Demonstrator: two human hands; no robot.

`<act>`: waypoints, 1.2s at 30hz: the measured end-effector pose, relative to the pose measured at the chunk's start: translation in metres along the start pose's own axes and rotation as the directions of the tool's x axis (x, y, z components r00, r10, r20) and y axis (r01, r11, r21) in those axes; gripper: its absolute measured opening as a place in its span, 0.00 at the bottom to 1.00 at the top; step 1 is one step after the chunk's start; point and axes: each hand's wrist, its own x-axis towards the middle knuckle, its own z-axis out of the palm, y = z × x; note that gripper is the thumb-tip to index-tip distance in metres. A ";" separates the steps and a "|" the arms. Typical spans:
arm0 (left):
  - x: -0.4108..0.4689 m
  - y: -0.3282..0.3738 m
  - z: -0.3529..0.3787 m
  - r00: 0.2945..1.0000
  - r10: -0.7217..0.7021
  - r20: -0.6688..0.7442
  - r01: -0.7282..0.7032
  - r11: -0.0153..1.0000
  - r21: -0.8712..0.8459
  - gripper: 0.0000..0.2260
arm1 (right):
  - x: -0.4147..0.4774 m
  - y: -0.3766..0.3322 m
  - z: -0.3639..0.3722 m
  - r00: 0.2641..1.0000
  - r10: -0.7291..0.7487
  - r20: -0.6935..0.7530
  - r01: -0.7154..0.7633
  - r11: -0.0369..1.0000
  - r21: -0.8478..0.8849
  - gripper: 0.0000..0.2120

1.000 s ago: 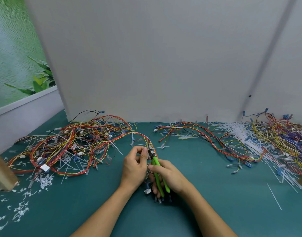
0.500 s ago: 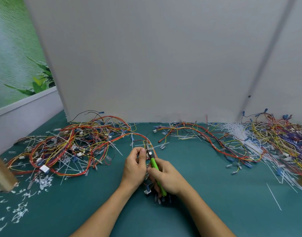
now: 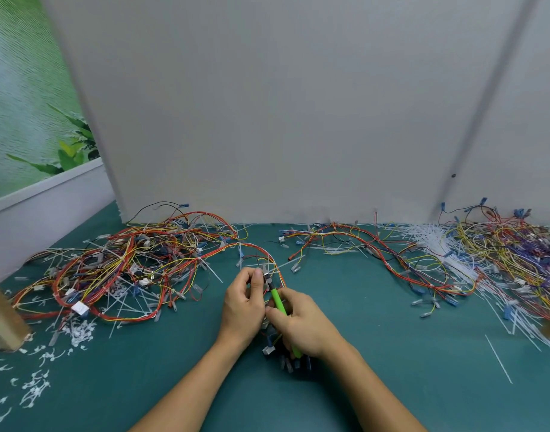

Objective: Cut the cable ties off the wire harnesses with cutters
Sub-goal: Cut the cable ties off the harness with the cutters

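1. Wire harnesses point(image 3: 121, 269) heaped at nine o'clock carry many white ties point(image 3: 214, 273); snipped scraps point(image 3: 33, 391) at seven suggest the job is partly done.
2. At six, left hand point(image 3: 242, 307) pinches a strand point(image 3: 258, 248); right hand point(image 3: 301, 325) grips green cutters point(image 3: 278, 300), blades hidden.
3. Three o'clock pile point(image 3: 501, 254): ties unclear.

We took it for a workshop bench, a hand-assembly station rather than a home or an office. A teal table top point(image 3: 392, 385) was walled in by plain grey partition boards point(image 3: 267, 104). Tangled wire harnesses point(image 3: 127, 269) lay heaped to left and right among clipped tie offcuts point(image 3: 33, 388), a sheaf of white cable ties point(image 3: 432, 241) and green-handled cutters point(image 3: 278, 299).
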 end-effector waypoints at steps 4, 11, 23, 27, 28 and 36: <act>0.001 -0.001 -0.001 1.000 -0.003 0.013 0.004 1.000 -0.031 0.11 | -0.001 -0.002 -0.001 0.999 0.003 0.038 -0.005 0.999 0.037 0.11; 0.003 0.001 -0.002 0.999 0.015 0.037 -0.013 0.998 -0.053 0.12 | -0.002 -0.003 -0.001 0.999 -0.014 0.038 0.013 0.999 0.032 0.11; 0.003 -0.001 -0.002 0.999 0.030 0.032 -0.029 0.998 -0.051 0.12 | -0.001 -0.002 0.000 0.999 0.036 0.026 -0.038 0.997 0.074 0.11; 0.004 -0.005 -0.001 0.999 0.000 0.040 0.003 0.998 -0.057 0.13 | 0.000 -0.003 0.000 0.993 0.051 0.110 -0.075 0.973 0.217 0.12; 0.004 -0.006 -0.001 0.999 -0.011 0.045 0.014 0.998 -0.065 0.12 | 0.000 -0.003 0.001 0.989 0.049 0.137 -0.083 0.962 0.259 0.10; 0.005 -0.005 -0.003 0.998 -0.032 0.060 0.035 0.998 -0.058 0.12 | 0.002 -0.001 0.004 0.990 0.043 0.134 -0.077 0.962 0.262 0.08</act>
